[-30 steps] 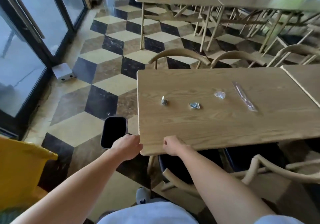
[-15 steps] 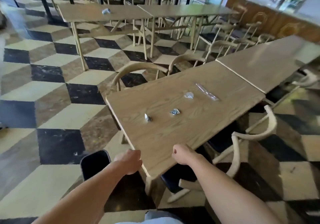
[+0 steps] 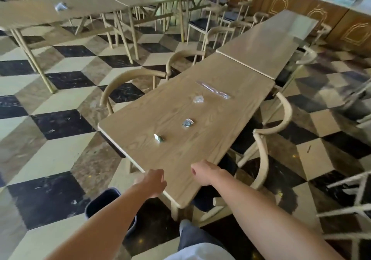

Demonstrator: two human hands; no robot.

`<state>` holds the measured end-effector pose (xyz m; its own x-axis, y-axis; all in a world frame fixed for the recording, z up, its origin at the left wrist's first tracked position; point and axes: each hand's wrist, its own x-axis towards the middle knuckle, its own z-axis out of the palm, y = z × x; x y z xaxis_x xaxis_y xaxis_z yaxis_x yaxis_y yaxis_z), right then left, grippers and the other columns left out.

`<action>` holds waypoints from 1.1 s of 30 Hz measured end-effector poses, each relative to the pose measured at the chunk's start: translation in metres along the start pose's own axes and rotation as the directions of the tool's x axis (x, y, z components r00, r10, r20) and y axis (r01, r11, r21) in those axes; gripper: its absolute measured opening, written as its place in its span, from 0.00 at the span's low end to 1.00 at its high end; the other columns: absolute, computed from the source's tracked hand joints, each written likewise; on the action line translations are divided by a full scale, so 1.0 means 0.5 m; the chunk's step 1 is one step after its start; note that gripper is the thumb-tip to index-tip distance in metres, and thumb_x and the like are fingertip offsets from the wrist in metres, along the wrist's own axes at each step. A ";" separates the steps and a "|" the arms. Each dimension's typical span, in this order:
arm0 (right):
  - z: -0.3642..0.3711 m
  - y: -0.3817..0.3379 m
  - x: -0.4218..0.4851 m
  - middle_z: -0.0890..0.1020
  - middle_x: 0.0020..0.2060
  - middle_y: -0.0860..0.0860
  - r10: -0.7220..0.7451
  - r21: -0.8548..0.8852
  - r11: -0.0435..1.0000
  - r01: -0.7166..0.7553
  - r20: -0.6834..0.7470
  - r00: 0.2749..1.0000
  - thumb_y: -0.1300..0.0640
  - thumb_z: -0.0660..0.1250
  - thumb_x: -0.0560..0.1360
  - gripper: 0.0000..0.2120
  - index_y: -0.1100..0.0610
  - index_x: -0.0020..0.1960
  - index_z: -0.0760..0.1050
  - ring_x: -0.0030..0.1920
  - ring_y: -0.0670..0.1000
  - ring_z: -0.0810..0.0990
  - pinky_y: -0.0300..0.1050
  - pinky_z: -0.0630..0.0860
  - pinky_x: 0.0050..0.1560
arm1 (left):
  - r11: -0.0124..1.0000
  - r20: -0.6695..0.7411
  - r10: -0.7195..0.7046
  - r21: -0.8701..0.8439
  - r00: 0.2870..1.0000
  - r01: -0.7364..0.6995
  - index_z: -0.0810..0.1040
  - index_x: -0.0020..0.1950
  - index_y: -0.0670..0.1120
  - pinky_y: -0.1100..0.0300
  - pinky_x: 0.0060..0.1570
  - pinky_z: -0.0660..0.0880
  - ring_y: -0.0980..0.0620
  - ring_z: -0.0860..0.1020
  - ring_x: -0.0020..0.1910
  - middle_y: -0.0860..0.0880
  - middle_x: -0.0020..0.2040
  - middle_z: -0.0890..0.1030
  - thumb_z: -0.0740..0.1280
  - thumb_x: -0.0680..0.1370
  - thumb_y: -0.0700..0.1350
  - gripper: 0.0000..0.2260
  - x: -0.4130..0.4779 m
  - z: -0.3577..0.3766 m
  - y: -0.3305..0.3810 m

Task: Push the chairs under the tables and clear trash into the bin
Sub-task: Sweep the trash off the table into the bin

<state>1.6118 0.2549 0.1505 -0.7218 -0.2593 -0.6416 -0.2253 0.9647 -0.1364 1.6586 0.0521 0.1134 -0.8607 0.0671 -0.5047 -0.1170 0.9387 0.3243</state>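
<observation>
A light wooden table (image 3: 200, 149) carries four bits of trash: a small foil wrapper (image 3: 158, 138), a second wrapper (image 3: 187, 122), a clear crumpled piece (image 3: 198, 99) and a long clear plastic sleeve (image 3: 213, 89). My left hand (image 3: 152, 183) curls over the table's near short edge. My right hand (image 3: 202, 172) is closed over the long edge, beside the same corner. A dark bin (image 3: 104, 201) stands on the floor under my left forearm. One wooden chair (image 3: 265, 139) stands out from the table's right side.
Two chairs (image 3: 128, 83) (image 3: 184, 57) sit at the table's left side. A second table (image 3: 267, 41) joins end to end. Far tables stand behind, one with a crumpled piece (image 3: 60, 6). More chair frames (image 3: 359, 203) crowd the right edge.
The view has swung to the right, away from the glass doors, so the table now runs diagonally. Both hands have stayed at the table's near corner.
</observation>
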 end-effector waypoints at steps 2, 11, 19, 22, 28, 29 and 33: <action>-0.016 0.011 0.033 0.73 0.53 0.56 0.005 0.010 1.000 -0.005 -0.004 1.000 0.58 0.57 0.82 0.08 0.57 0.57 0.73 0.49 0.58 0.76 0.52 0.73 0.48 | 1.000 -0.006 -0.010 -0.002 1.000 0.010 0.74 0.52 0.52 0.55 0.41 0.76 0.50 0.76 0.44 0.50 0.48 0.75 0.62 0.82 0.52 0.06 0.038 -0.003 0.006; -0.122 0.106 0.282 0.79 0.53 0.55 -0.072 0.050 0.996 0.077 -0.090 0.993 0.57 0.61 0.79 0.05 0.55 0.53 0.72 0.51 0.59 0.78 0.46 0.68 0.45 | 0.980 -0.096 -0.198 -0.044 0.976 0.194 0.73 0.60 0.50 0.54 0.43 0.79 0.49 0.78 0.46 0.49 0.54 0.77 0.59 0.81 0.47 0.09 0.269 -0.048 0.041; -0.168 0.146 0.529 0.67 0.65 0.55 -0.155 -0.013 0.987 0.160 -0.335 0.929 0.60 0.64 0.78 0.11 0.55 0.60 0.71 0.63 0.59 0.70 0.51 0.74 0.56 | 0.928 -0.292 -0.371 -0.116 0.881 0.353 0.65 0.69 0.50 0.51 0.37 0.74 0.40 0.76 0.53 0.43 0.60 0.69 0.64 0.80 0.53 0.19 0.434 -0.059 0.006; -0.169 0.150 0.588 0.68 0.60 0.56 -0.196 -0.060 0.980 0.188 -0.395 0.897 0.60 0.65 0.76 0.10 0.55 0.57 0.72 0.59 0.60 0.69 0.52 0.73 0.56 | 0.920 -0.254 -0.390 -0.155 0.885 0.361 0.65 0.68 0.54 0.50 0.37 0.76 0.40 0.75 0.52 0.44 0.60 0.68 0.63 0.80 0.54 0.18 0.470 -0.044 -0.019; -0.130 0.163 0.630 0.70 0.60 0.53 -0.216 -0.038 0.975 0.217 -0.361 0.907 0.60 0.68 0.75 0.11 0.52 0.56 0.74 0.58 0.59 0.69 0.50 0.68 0.58 | 0.917 -0.202 -0.387 -0.189 0.899 0.352 0.71 0.63 0.52 0.50 0.39 0.78 0.43 0.75 0.48 0.48 0.58 0.66 0.67 0.77 0.48 0.16 0.475 0.002 -0.025; -0.125 0.163 0.626 0.70 0.59 0.54 -0.216 -0.028 0.975 0.222 -0.370 0.903 0.61 0.67 0.75 0.10 0.53 0.56 0.75 0.57 0.59 0.70 0.50 0.68 0.57 | 0.914 -0.196 -0.386 -0.210 0.901 0.346 0.72 0.60 0.50 0.51 0.37 0.78 0.44 0.74 0.46 0.48 0.57 0.66 0.67 0.76 0.45 0.13 0.475 0.005 -0.023; -0.098 0.145 0.591 0.70 0.61 0.56 -0.194 0.011 0.978 0.210 -0.342 0.920 0.61 0.67 0.76 0.11 0.55 0.58 0.74 0.57 0.60 0.71 0.51 0.71 0.52 | 0.914 -0.133 -0.360 -0.247 0.923 0.321 0.73 0.52 0.50 0.48 0.41 0.79 0.46 0.73 0.44 0.50 0.54 0.67 0.65 0.76 0.40 0.08 0.459 0.018 -0.015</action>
<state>1.3499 0.2461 -0.0121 -0.8440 -0.4409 -0.3054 -0.3647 0.8893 -0.2758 1.4665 0.0633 -0.0118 -0.8184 -0.3213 -0.4764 -0.5060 0.7960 0.3323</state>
